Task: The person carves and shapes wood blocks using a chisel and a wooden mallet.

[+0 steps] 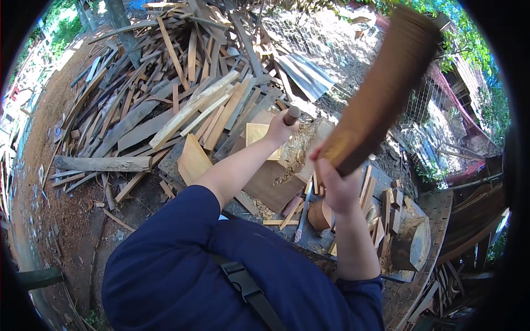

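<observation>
Gripping the lower end of a thick wooden mallet (383, 91) — blurred, tilted up to the right — the right hand (340, 192) is closed around it; the left hand (280, 133) is curled round a brown, round-ended tool handle (292, 115), its working end hidden, at a roughly carved wooden block (310, 142); beyond lies a heap of scrap planks (179, 77).

Strong daylight bleaches the ground (348, 47) beyond the woodpile (165, 91), while nearer areas lie in softer shade. Motion blur smears the wooden mallet (381, 91); fisheye distortion bends the outer edges, and the corners go black.
</observation>
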The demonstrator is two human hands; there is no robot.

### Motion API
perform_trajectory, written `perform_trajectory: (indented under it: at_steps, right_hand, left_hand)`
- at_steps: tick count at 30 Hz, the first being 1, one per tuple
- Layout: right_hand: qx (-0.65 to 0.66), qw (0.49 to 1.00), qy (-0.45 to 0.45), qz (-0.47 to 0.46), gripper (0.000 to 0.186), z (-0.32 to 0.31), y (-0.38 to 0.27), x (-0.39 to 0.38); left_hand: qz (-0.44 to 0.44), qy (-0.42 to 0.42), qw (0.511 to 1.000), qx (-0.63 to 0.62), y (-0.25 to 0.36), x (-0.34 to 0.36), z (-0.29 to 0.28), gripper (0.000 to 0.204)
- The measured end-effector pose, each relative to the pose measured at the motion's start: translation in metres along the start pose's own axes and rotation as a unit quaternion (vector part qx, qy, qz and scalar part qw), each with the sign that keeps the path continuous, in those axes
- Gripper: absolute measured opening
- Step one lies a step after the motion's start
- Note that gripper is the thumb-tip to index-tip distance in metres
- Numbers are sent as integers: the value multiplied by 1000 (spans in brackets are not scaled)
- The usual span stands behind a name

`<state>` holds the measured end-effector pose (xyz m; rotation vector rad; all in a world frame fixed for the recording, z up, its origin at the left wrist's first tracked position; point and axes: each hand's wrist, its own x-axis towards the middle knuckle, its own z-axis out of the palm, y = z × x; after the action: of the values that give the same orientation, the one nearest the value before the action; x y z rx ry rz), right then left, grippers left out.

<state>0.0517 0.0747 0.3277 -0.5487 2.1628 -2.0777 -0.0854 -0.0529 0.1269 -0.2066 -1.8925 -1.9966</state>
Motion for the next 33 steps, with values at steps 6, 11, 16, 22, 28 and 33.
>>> perform_trajectory:
  at_steps: [6,11,16,22,28,33]
  right_hand:
    - [-219,962,-48,158,29,-15,31,13]
    - [-328,929,-6,174,29,-26,58,1]
    - [4,999,4,54,28,-5,-9,0]
    - [69,951,-36,300,26,-16,22,4]
    - [-36,917,-24,397,34,-35,68,-4]
    - [-12,999,27,-38,28,-10,-28,3]
  left_hand:
    - [-40,-39,998,23,0,8,-2,17]
    - [-39,-8,999,-21,3,-2,13,18]
    - [-14,14,1000,-1,-4,4,2,18]
    - [-29,21,997,-75,-3,19,5,17]
    - [-28,-8,1000,-7,-1,0,22,18]
    - [-41,8,999,10,-1,3,-2,16]
